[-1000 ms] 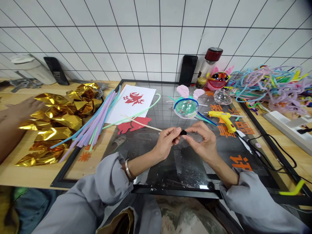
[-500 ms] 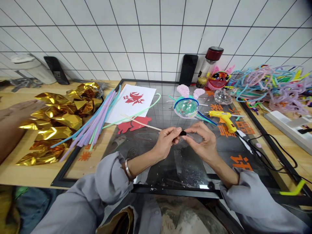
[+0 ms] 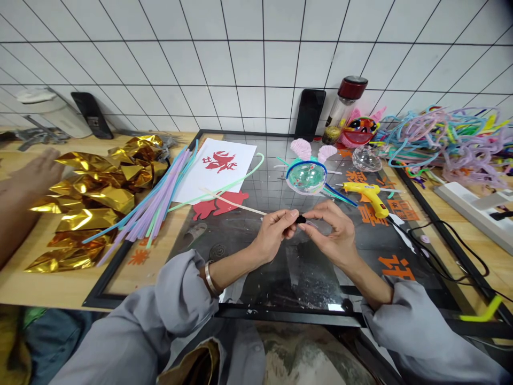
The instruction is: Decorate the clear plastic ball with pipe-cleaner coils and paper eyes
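Black bit (image 3: 301,219) pinched by L hand (image 3: 273,234), R hand (image 3: 334,234) over glass panel (image 3: 260,286); tiled wall (image 3: 244,64) bhd.

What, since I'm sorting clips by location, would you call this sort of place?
Likely a craft workspace, though whether at home, school or a workshop I can't tell. The yellow glue gun, the tangle of coloured fuzzy stems and the red paper cutout point that way.

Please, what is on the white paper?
The white paper shows a red design; a green stem and a cream stem overlap it. Whatever lies underneath is hidden.
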The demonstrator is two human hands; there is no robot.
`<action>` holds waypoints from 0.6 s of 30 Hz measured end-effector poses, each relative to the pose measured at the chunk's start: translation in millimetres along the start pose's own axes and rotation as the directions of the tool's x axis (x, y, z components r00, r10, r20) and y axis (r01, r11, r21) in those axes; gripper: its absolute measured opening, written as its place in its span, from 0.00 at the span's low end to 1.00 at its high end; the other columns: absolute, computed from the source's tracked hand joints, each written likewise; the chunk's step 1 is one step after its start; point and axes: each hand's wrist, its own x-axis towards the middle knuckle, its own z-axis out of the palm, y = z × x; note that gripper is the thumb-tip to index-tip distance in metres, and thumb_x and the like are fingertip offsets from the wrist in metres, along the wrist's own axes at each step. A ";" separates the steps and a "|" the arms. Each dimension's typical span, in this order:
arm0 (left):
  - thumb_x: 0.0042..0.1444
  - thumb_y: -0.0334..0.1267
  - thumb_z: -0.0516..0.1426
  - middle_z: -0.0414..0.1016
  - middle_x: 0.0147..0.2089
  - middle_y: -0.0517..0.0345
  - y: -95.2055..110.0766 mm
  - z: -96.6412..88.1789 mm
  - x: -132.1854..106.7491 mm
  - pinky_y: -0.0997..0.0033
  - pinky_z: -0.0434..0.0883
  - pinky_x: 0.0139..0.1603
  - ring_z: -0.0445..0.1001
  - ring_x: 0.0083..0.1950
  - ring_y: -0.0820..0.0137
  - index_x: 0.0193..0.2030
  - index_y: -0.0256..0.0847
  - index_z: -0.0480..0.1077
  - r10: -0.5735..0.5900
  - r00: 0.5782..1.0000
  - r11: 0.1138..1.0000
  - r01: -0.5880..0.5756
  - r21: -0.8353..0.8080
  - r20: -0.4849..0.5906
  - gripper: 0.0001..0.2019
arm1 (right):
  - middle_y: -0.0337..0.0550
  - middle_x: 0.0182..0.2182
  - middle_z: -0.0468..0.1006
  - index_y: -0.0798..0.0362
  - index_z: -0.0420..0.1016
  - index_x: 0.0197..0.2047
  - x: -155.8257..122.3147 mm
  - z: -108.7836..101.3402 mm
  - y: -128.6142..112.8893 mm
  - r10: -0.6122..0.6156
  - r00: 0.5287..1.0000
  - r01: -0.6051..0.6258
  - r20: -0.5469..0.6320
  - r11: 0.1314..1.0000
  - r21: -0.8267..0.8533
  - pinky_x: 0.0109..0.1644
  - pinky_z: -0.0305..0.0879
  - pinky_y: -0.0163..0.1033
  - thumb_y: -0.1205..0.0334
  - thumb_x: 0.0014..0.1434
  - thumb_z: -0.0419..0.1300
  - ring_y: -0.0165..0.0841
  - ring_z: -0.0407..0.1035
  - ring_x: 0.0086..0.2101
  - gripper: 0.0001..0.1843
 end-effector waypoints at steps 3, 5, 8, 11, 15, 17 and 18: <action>0.45 0.51 0.64 0.62 0.21 0.64 0.1 0.2 -0.2 0.77 0.56 0.25 0.59 0.22 0.81 0.23 0.36 0.67 0.002 1.000 1.000 -0.002 0.001 0.005 0.19 | 0.40 0.30 0.73 0.49 0.76 0.36 -0.1 0.0 0.3 -0.007 1.000 0.007 0.009 1.000 -0.006 0.37 0.67 0.40 0.61 0.55 0.64 0.33 0.69 0.33 0.05; 0.45 0.50 0.64 0.62 0.20 0.64 0.4 0.3 -0.4 0.77 0.56 0.25 0.59 0.22 0.81 0.23 0.35 0.67 0.002 1.000 1.000 -0.002 0.001 0.006 0.18 | 0.40 0.30 0.73 0.49 0.75 0.37 -0.2 -0.1 0.4 -0.013 1.000 0.013 0.013 1.000 -0.005 0.37 0.66 0.40 0.61 0.55 0.64 0.33 0.69 0.33 0.05; 0.45 0.49 0.65 0.62 0.20 0.64 1.3 0.6 -1.0 0.77 0.56 0.25 0.59 0.22 0.81 0.24 0.35 0.68 -0.001 1.000 1.000 0.001 -0.001 0.009 0.17 | 0.40 0.30 0.73 0.49 0.75 0.37 0.1 -0.3 -0.1 -0.022 1.000 0.022 0.012 1.000 -0.003 0.37 0.66 0.40 0.62 0.55 0.64 0.32 0.69 0.33 0.05; 0.44 0.47 0.65 0.62 0.20 0.64 2.8 1.2 -1.7 0.77 0.56 0.25 0.59 0.22 0.81 0.25 0.35 0.70 -0.001 1.000 1.000 0.001 0.003 0.010 0.16 | 0.40 0.30 0.73 0.50 0.75 0.37 0.5 -0.4 -1.2 -0.026 1.000 0.026 0.011 1.000 0.002 0.37 0.66 0.40 0.63 0.55 0.64 0.33 0.69 0.33 0.05; 0.44 0.46 0.65 0.62 0.20 0.65 4.4 2.1 -2.2 0.77 0.55 0.25 0.58 0.22 0.81 0.24 0.36 0.69 0.009 1.000 1.000 -0.009 0.023 -0.006 0.15 | 0.40 0.29 0.73 0.49 0.75 0.37 0.7 -0.4 -2.2 -0.020 0.999 0.020 0.030 1.000 -0.005 0.37 0.66 0.41 0.63 0.56 0.63 0.33 0.69 0.33 0.04; 0.43 0.46 0.65 0.62 0.20 0.65 4.6 2.4 -2.3 0.77 0.55 0.25 0.58 0.22 0.81 0.23 0.36 0.69 0.012 1.000 1.000 -0.011 0.026 -0.013 0.15 | 0.40 0.29 0.73 0.49 0.76 0.37 0.6 -0.5 -2.3 -0.017 0.999 0.017 0.029 1.000 -0.009 0.37 0.66 0.41 0.62 0.56 0.63 0.33 0.69 0.33 0.04; 0.43 0.46 0.65 0.62 0.20 0.65 4.6 2.4 -2.3 0.77 0.55 0.25 0.58 0.22 0.81 0.23 0.36 0.69 0.014 1.000 1.000 -0.014 0.027 -0.014 0.15 | 0.40 0.29 0.73 0.49 0.76 0.36 0.5 -0.5 -2.2 -0.016 1.000 0.016 0.026 1.000 -0.012 0.37 0.66 0.41 0.62 0.56 0.63 0.33 0.69 0.33 0.04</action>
